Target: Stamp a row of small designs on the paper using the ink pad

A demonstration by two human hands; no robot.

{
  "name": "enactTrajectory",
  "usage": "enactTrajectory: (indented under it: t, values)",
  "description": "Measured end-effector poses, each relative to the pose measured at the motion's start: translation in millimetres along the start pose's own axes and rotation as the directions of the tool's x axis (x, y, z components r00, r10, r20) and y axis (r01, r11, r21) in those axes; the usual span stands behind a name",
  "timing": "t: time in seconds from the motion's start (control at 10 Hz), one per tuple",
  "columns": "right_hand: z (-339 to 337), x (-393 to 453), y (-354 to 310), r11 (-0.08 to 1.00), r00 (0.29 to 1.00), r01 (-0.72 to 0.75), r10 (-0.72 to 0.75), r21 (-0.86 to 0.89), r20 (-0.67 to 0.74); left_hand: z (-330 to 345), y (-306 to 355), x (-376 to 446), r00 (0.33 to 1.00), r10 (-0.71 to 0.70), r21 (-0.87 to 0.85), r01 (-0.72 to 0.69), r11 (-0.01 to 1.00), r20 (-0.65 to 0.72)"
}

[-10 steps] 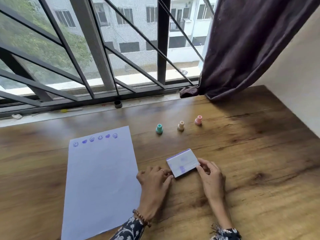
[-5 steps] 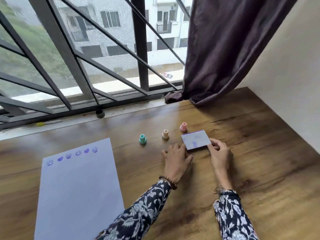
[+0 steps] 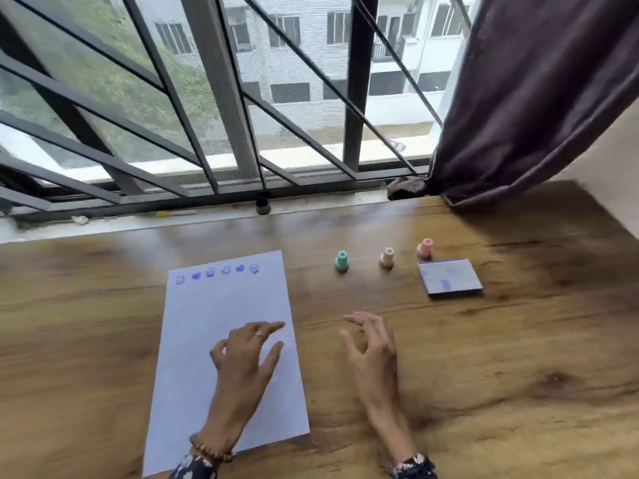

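Head view, looking down at the wooden worktop (image 3: 484, 375) by a barred window. Both my hands empty. Left hand (image 3: 247, 354) hangs over the lower half of the paper (image 3: 207, 305), fingers loosely spread, nothing gripped; can't tell if the fingertips touch the sheet. Right hand (image 3: 371, 344) is over bare wood just right of the paper, open and relaxed, holding nothing.

Paper lies flat, slightly turned, pale lilac-white. Along its top edge runs a row of six purple prints (image 3: 218, 273): smiley faces and solid hearts, fairly evenly spaced. Row looks complete to me, so the task is likely at or near its end.

Three small stamps stand upright in a line beyond the paper, well apart from both hands: green stamp (image 3: 341, 261), beige stamp (image 3: 386, 257), pink stamp (image 3: 424, 248). Ink pad (image 3: 449, 279) sits flat just in front of the pink one, lid off or open, pale surface with purple blotches.

Handling, my guess: stamps look like light hard plastic, flared base, narrow neck. Pinch the neck with thumb and two fingers, press straight down; they'd tip easily if knocked. Paper is thin and floppy, will slide on smooth wood, so pin it with a flat palm while stamping. Ink pad is a low, stiff slab; take it by the side edges, keep fingers off the inked face. Wet prints could smear under the left hand.
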State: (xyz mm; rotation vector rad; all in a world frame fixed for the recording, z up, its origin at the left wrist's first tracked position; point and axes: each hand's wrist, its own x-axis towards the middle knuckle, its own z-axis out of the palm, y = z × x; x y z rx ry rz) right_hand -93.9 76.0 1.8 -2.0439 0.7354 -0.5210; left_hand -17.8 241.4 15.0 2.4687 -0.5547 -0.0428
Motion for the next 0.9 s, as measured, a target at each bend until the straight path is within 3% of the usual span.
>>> enactTrajectory:
  t: [0.1,0.2,0.3,0.5,0.9]
  values:
    - [31,-26,-20,0.976,0.971,0.158,-0.127,-0.149,0.202,-39,-53,-21,0.989,-0.129,0.113,0.138,0.984,-0.076]
    - [45,-42,-26,0.859,0.93,0.322,-0.21,-0.397,0.301,-64,-88,-41,0.974,-0.222,0.149,0.227,0.962,-0.049]
    - [47,-48,-21,0.816,0.943,0.314,-0.209,-0.484,0.259,-64,-101,-56,0.959,-0.257,0.155,0.238,0.959,0.12]
    - [33,-48,-3,0.859,0.98,0.189,-0.131,-0.476,0.152,-44,-85,-51,0.95,-0.199,0.133,0.17,0.976,0.24]
    - [24,-51,-1,0.916,0.983,0.119,-0.055,-0.383,0.174,-34,-88,-49,0.951,-0.135,0.074,0.119,0.99,0.278]
